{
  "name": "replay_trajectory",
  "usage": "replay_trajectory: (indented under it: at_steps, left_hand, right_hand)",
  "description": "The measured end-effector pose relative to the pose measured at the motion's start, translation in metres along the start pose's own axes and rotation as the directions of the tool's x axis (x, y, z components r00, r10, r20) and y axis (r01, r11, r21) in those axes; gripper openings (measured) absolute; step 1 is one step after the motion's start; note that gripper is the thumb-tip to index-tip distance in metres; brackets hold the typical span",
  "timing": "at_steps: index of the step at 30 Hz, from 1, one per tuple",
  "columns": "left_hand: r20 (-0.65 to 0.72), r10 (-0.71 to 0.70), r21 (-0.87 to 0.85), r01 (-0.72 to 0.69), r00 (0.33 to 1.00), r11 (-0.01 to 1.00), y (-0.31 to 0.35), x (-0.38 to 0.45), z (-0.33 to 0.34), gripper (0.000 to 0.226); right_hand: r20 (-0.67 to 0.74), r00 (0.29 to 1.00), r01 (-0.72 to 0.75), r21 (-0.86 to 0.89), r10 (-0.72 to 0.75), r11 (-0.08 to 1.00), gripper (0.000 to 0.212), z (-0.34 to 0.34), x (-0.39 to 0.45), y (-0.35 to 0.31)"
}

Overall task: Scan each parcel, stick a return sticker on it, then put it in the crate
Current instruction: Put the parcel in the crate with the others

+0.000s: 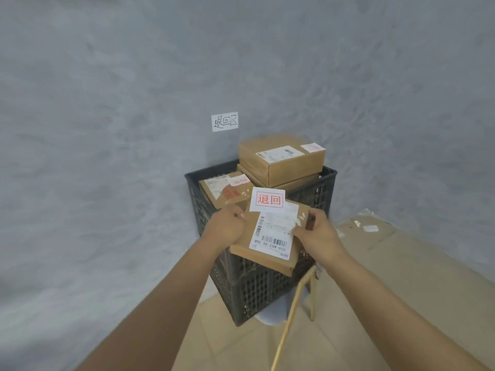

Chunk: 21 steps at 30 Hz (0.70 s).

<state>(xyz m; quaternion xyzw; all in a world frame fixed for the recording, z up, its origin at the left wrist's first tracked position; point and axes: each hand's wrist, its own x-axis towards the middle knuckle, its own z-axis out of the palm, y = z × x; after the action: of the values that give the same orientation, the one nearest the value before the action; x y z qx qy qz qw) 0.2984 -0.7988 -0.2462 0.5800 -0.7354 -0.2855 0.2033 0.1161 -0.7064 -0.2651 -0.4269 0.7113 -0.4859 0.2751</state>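
Both hands hold one parcel (267,236) over the near edge of the black crate (267,290). L hand (226,227) grips the parcel's left edge, fingers curled round it. R hand (317,231) grips the right edge, fingers curled; a small dark thing sits by the fingertips, can't tell what it is.

Between the two grips, on the parcel's top face: white shipping label (273,234) w/ barcodes, text reading upside down from this view. At the far end of the parcel, past both grips, a white return sticker (268,200) w/ red characters in a red box, its far edge sticking out past the parcel's rim.

Beyond the hands, inside the crate: a flat box (222,192) w/ its own sticker on the left, and on the right two stacked boxes, the top box (281,159) rising above the crate rim.

On the grey wall behind, a small white sign (225,121) w/ handwritten characters. To the right of the R hand, flat cardboard (375,231) on the floor. Below the R wrist, thin wooden legs (294,303) beside the crate.
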Motion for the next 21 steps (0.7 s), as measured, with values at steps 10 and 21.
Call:
replay_trajectory:
  at_steps: [10, 21]
  left_hand:
    - [-0.047, -0.145, 0.074, 0.148, 0.988, 0.986, -0.029, 0.156, -0.037, 0.038]
    - [0.103, -0.007, 0.237, -0.018, 0.995, 0.971, -0.058, 0.278, -0.042, 0.035]
  right_hand:
    - [0.163, 0.987, -0.012, 0.061, 0.002, 0.998, 0.027, 0.08, 0.138, -0.029]
    - [0.094, 0.989, -0.118, -0.009, 0.118, 0.993, 0.037, 0.141, 0.197, -0.034]
